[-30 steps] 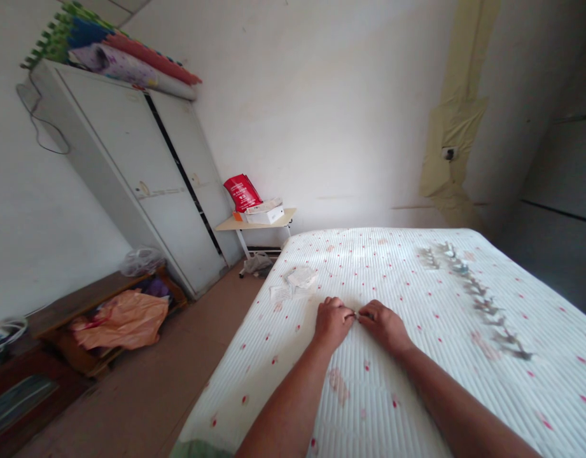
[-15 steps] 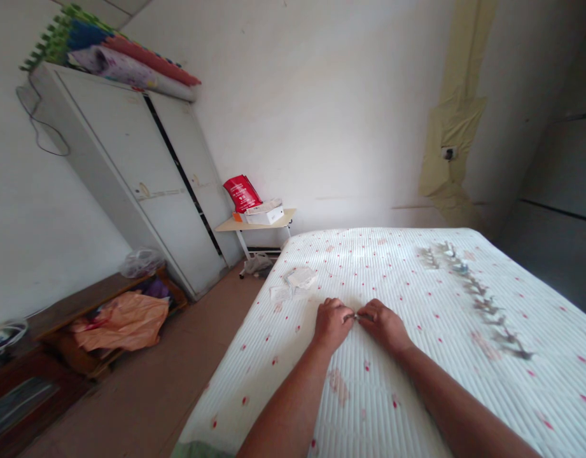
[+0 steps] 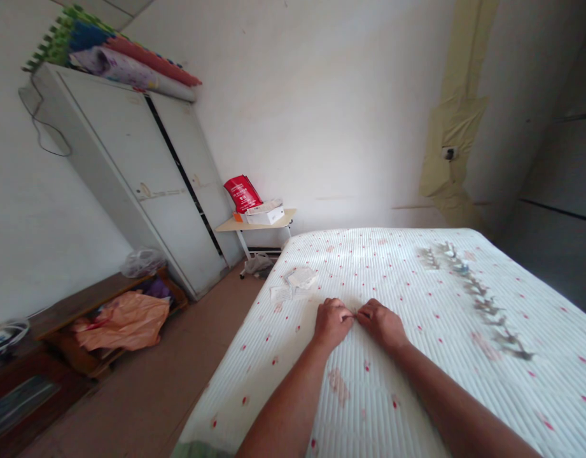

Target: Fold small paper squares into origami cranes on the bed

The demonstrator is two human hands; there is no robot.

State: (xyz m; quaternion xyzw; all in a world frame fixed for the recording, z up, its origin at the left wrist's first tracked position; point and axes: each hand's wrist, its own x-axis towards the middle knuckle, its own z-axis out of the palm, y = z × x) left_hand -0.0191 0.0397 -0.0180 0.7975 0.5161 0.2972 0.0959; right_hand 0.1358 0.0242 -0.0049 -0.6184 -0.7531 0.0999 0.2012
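A small item (image 3: 354, 315), too small to identify, was observed between the fingertips of both hands, low over the middle of the bed (image 3: 373, 394). It was pinched from one side by the left hand (image 3: 333, 321), its thumb and fingers closed together, and from the other by the right hand (image 3: 381, 322), likewise closed. Pale papers (image 3: 299, 278) were noted on the bed, beyond the left hand. A row of small folded-looking pieces (image 3: 486, 304) was laid out to the right. A red bag (image 3: 242, 193) and a white box (image 3: 265, 215) were supported by a side table (image 3: 226, 224).
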